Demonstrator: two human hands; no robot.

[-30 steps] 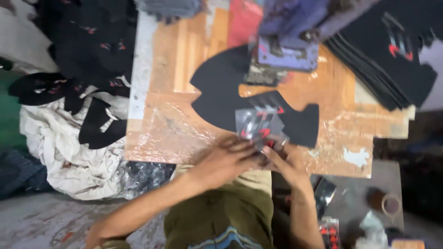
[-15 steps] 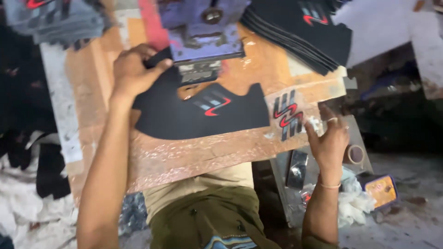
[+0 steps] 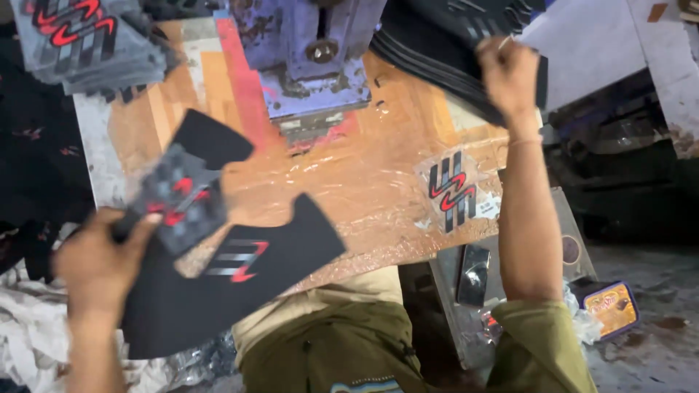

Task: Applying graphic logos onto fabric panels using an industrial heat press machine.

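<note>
Head view: left hand [image 3: 95, 262] held a printed black piece [image 3: 218, 291]; right hand [image 3: 510, 69] gripped the stack [image 3: 437, 51], likely fetching another.

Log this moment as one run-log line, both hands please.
left hand: grips black fabric piece | right hand: on stack of black pieces | loose striped patch on wooden table
</note>
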